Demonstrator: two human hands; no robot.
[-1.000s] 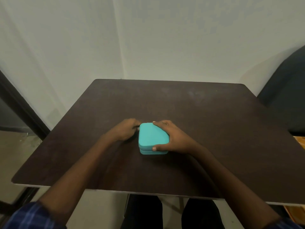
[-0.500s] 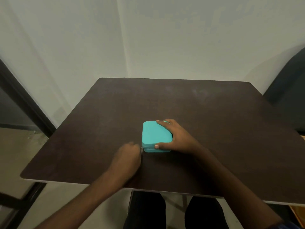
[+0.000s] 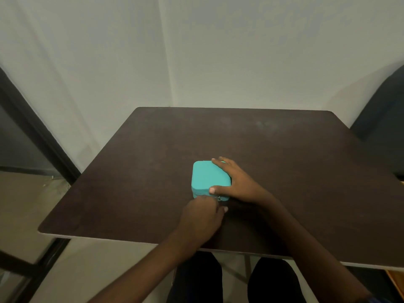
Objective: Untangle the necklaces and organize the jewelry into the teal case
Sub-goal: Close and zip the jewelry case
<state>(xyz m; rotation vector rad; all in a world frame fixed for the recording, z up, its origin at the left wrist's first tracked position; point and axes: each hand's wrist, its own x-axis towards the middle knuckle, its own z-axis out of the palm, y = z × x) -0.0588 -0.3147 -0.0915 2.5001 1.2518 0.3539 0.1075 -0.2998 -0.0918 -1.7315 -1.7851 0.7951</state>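
1. Pinning the closed teal case [image 3: 208,179] near the worktop's [image 3: 273,138] middle: right hand [image 3: 237,184] grasping its right side, thumb on the front edge.
2. Left hand [image 3: 202,212] clenched at the zipper pull [image 3: 218,197]; actual pinch hidden, cannot tell.
3. Risk: pulling too hard, dragging the case from a loose grip.
4. Compared with half a second ago: left hand shifted from the case's left corner to its front.

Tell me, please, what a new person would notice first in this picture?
The eye goes first to the teal case, closed, the only bright thing on the dark brown table, near its middle. The right hand holds the case from its right side, thumb on the near edge. The left hand is at the case's near side, fingers at a small metal zipper pull.
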